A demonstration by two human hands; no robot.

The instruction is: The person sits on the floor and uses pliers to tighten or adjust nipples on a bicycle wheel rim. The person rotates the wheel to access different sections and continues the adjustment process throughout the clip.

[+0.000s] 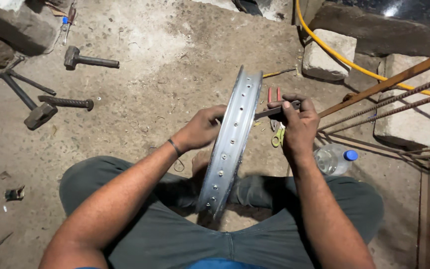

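Concrete floor (pixel 165 74) is supporting the seated work; an upright wheel rim (pixel 232 142) is being gripped by the left hand (pixel 202 129), the right hand (pixel 299 124) clenching a flat metal tool (pixel 269 113) against it; slippage could gouge the rim

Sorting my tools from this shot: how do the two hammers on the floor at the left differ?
The upper hammer has a smooth plain handle; the lower hammer has a ribbed, rebar-like one. The upper's head points left and lies alone; the lower's head lies nearer the person, beside a dark crossed tool. Both are dark metal, lying flat on the concrete floor.
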